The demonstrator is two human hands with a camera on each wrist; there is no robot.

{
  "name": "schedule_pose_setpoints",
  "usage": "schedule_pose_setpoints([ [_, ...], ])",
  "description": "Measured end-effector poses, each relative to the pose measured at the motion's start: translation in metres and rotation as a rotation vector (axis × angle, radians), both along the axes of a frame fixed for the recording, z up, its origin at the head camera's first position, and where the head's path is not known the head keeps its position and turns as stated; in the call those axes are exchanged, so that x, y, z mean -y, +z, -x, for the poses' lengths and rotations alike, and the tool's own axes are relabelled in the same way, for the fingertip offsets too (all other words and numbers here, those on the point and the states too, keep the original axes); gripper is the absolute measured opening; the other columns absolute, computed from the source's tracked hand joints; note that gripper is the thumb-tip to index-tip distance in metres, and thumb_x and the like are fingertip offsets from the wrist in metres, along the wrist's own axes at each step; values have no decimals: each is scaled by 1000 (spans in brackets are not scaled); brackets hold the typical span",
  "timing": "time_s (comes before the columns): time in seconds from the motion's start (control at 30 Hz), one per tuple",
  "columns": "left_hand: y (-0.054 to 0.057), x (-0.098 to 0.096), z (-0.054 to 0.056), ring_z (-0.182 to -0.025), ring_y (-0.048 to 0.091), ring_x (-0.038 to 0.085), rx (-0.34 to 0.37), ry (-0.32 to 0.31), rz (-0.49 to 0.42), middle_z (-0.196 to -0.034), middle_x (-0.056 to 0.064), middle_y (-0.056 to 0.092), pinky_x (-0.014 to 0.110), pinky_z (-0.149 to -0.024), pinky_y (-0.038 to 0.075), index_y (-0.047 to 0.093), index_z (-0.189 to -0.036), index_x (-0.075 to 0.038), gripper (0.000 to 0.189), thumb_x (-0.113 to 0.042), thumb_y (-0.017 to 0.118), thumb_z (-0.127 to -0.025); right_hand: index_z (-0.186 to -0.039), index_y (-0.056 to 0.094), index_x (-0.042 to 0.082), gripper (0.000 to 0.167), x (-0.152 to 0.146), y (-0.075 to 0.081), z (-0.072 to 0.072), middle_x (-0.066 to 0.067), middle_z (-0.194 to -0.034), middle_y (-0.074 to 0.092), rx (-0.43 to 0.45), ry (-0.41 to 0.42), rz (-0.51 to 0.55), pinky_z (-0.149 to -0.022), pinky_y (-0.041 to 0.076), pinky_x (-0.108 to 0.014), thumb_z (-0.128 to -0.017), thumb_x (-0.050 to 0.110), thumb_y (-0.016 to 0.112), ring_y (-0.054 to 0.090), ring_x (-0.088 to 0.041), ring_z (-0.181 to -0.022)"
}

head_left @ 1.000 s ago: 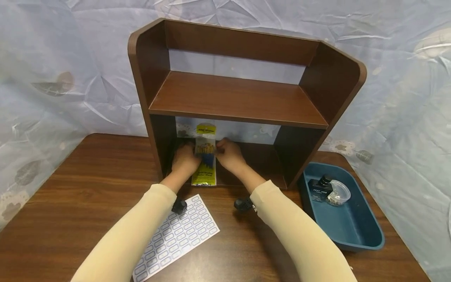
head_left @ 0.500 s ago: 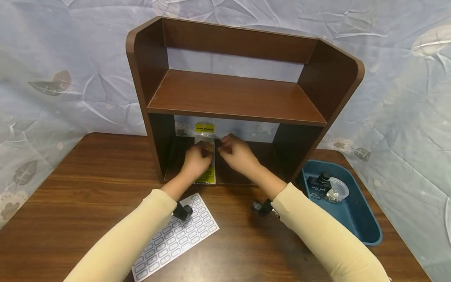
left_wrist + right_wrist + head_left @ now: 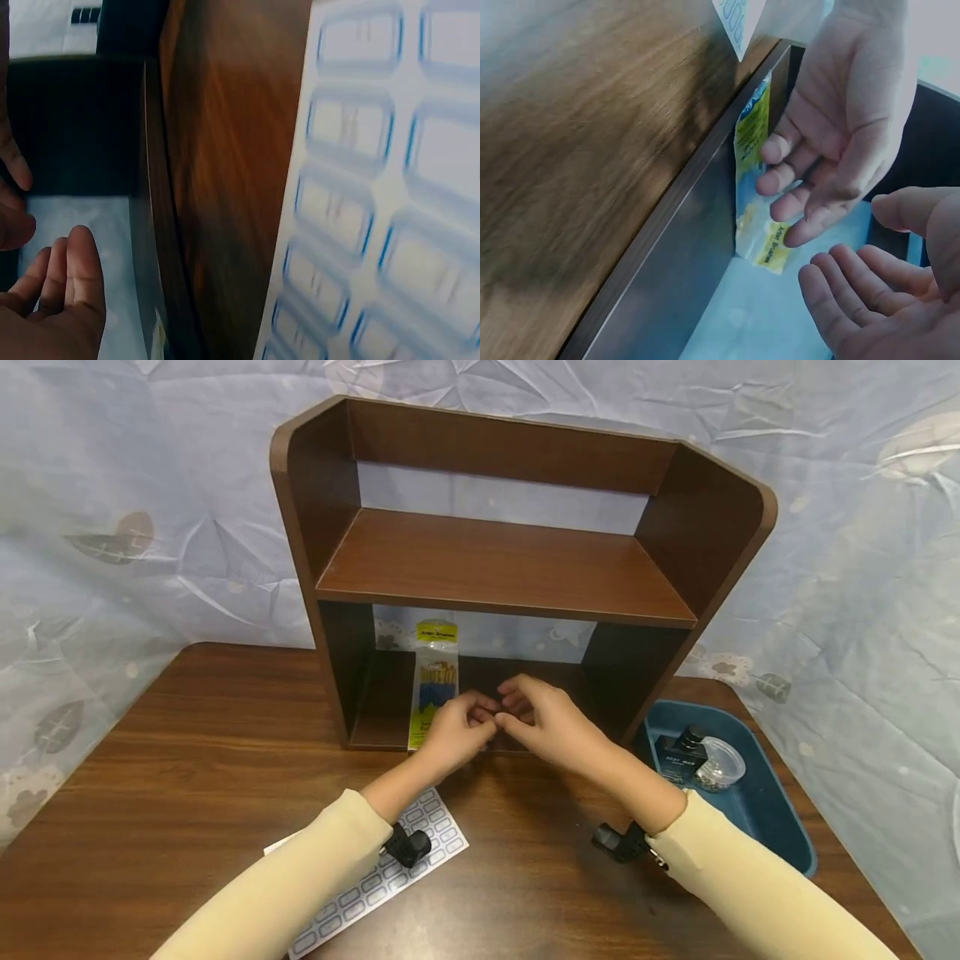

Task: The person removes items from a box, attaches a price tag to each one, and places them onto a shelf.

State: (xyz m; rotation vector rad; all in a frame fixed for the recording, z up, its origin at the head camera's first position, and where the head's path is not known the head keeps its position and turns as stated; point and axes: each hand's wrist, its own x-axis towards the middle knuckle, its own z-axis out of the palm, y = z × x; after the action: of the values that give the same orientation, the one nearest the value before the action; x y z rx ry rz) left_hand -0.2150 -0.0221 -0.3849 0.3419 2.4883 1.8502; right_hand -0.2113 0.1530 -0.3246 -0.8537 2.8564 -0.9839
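A clear pack of artist brushes (image 3: 437, 681) with yellow labels lies in the left part of the lower compartment of the brown shelf (image 3: 487, 560). Just right of the pack, at the compartment's front, my left hand (image 3: 459, 731) has relaxed fingers and nothing in its grasp. My right hand (image 3: 551, 722) faces it, fingertips close to those of the left, also holding nothing. In the right wrist view, both palms show bare, with the left hand (image 3: 847, 127) beside the pack (image 3: 754, 165) and the right hand (image 3: 885, 292) below it.
A white sheet of blue-framed labels (image 3: 382, 877) lies on the wooden table (image 3: 187, 760), partly under the left sleeve. To the right, a blue tray (image 3: 780, 818) holds a black box or bottle (image 3: 681, 756) and a round clear container (image 3: 722, 766). Patterned fabric (image 3: 150, 485) hangs behind.
Both hands have left the brush pack and come right and toward the front. The pack, earlier partly covered by the left hand, shows more fully on the lower shelf.
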Motion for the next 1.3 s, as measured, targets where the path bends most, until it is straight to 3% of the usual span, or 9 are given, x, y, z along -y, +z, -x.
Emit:
schedule_pose_setpoints([
  [0.2, -2, -18, -17, -80, 73, 37, 53, -93, -88, -92, 15, 70, 30, -65, 63, 66, -113, 5, 18, -3, 67, -97, -133, 59, -1, 38, -25, -1, -19, -19, -123, 71, -23, 18, -14, -96, 61, -46, -100, 12, 70, 73, -31, -111],
  [0.47, -4, -47, -33, -85, 75, 37, 138, -201, -199, -99, 20, 72, 30, -69, 64, 65, -117, 6, 21, -2, 66, -97, -134, 59, 1, 36, -62, 6, -39, -15, -120, 72, -46, -6, -1, -93, 62, -44, -101, 14, 69, 72, -29, -110],
  [0.7, -10, -72, -51, -78, 72, 18, 219, -300, -268, -98, 18, 72, 29, -68, 64, 61, -123, 8, 29, -3, 68, -97, -133, 61, 3, 35, -94, 8, -54, -12, -118, 72, -99, -50, -9, -90, 63, -42, -100, 13, 71, 73, -28, -106],
  [0.87, -12, -85, -62, -86, 75, 29, 289, -342, -327, -99, 13, 71, 29, -69, 64, 58, -127, 6, 34, -5, 70, -97, -132, 62, 7, 34, -119, 7, -62, -10, -119, 72, -154, -81, -36, -87, 63, -36, -100, 13, 71, 72, -24, -105],
  [1.0, -13, -95, -68, -88, 74, 26, 328, -387, -337, -99, 9, 69, 28, -72, 64, 56, -130, 3, 37, -6, 69, -98, -129, 63, 8, 34, -137, 3, -67, -8, -118, 73, -235, -112, -53, -85, 61, -25, -97, 11, 74, 70, -21, -103],
  [1.13, -14, -107, -75, -84, 71, 17, 363, -438, -340, -99, 7, 69, 27, -73, 64, 55, -131, 2, 36, -5, 69, -99, -129, 64, 9, 39, -157, -1, -70, -8, -117, 73, -330, -143, -51, -87, 53, -8, -93, 7, 78, 67, -9, -102],
  [1.3, -14, -121, -83, -80, 69, 12, 393, -447, -360, -97, 6, 69, 26, -73, 64, 56, -128, 1, 32, -3, 68, -99, -128, 65, 9, 40, -176, -1, -72, -10, -116, 74, -365, -212, -46, -92, 41, 2, -92, 7, 79, 52, 21, -108],
])
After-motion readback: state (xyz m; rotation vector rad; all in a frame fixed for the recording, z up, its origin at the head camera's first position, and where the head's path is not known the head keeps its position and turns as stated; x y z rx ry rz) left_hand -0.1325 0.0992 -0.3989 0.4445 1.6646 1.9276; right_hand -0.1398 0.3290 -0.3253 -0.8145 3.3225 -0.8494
